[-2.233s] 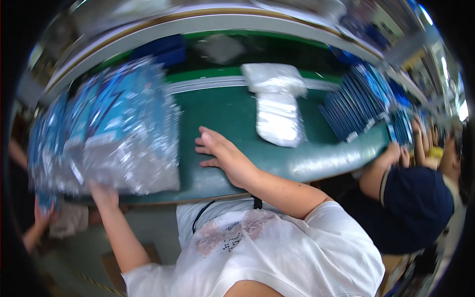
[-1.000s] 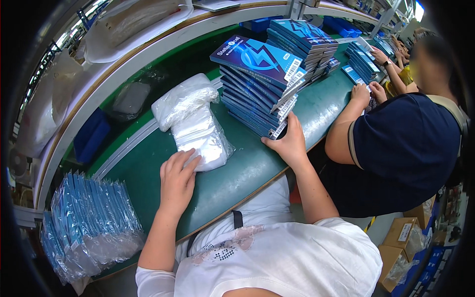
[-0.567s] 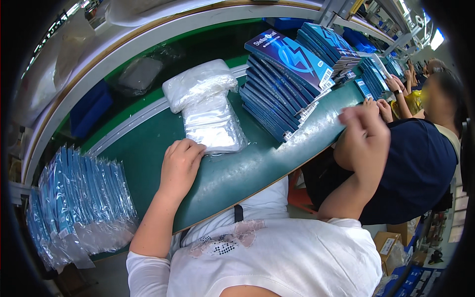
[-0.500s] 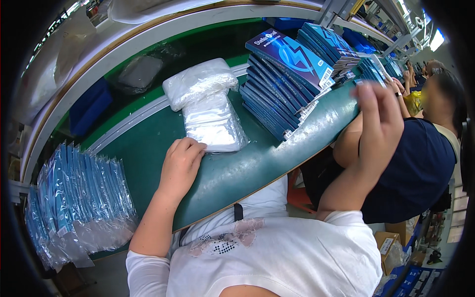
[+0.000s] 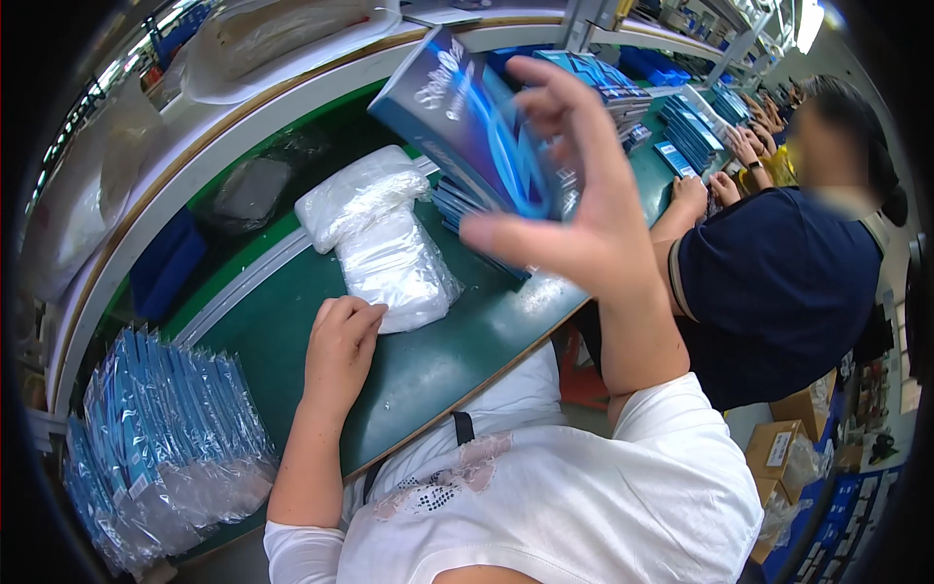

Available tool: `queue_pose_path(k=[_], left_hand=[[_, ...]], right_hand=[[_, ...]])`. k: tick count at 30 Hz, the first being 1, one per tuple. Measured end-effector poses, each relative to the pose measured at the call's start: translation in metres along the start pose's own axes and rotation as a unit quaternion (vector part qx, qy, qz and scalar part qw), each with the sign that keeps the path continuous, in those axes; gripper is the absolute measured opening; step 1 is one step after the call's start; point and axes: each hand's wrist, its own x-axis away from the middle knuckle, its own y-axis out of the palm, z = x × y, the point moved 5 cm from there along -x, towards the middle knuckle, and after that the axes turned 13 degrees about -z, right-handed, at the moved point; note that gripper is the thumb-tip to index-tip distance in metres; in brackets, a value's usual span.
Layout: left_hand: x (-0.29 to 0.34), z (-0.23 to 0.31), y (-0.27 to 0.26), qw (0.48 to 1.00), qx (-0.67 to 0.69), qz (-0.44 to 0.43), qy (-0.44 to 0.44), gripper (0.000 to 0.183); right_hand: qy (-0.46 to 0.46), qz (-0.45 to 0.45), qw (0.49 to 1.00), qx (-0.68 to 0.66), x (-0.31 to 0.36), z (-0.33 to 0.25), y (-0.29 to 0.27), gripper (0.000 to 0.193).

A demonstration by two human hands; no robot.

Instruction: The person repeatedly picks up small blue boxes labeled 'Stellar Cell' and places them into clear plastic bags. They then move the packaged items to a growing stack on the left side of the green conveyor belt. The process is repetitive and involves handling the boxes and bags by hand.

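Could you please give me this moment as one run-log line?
left hand: at near edge of clear bags | right hand: at tilted blue box, blurred, grip unclear | nearby: box stack, bagged packs, green table

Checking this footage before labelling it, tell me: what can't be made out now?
Head view: grip on the tilted blue rectangular box, unclear; the bare right hand is blurred across its edge.
Head view: stack of flat blue boxes, mostly hidden behind that box and hand.
Head view: contact between the bare left hand and the shiny clear plastic bags, covered by the hand itself.
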Motion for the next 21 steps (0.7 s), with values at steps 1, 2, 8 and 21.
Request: queue_pose_path(k=[1, 2, 8, 21], left_hand=[[0.000, 0.000, 0.002, 1.000, 0.024, 0.004, -0.012, 0.017], [-0.001, 0.001, 0.002, 0.999, 0.043, 0.007, -0.022, 0.015], [0.002, -0.004, 0.003, 0.993, 0.104, 0.020, -0.053, 0.010], [0.018, -0.028, 0.013, 0.907, 0.352, 0.087, -0.214, 0.013]], right_hand=[[0.036, -0.045, 0.979, -0.196, 0.007, 0.002, 0.014, 0.092], [0.093, -0.109, 0.933, -0.330, 0.020, 0.009, 0.032, 0.085], [0.327, -0.181, 0.615, -0.694, 0.116, 0.045, 0.118, 0.053], [0.351, -0.176, 0.588, -0.707, 0.108, 0.045, 0.151, 0.064]])
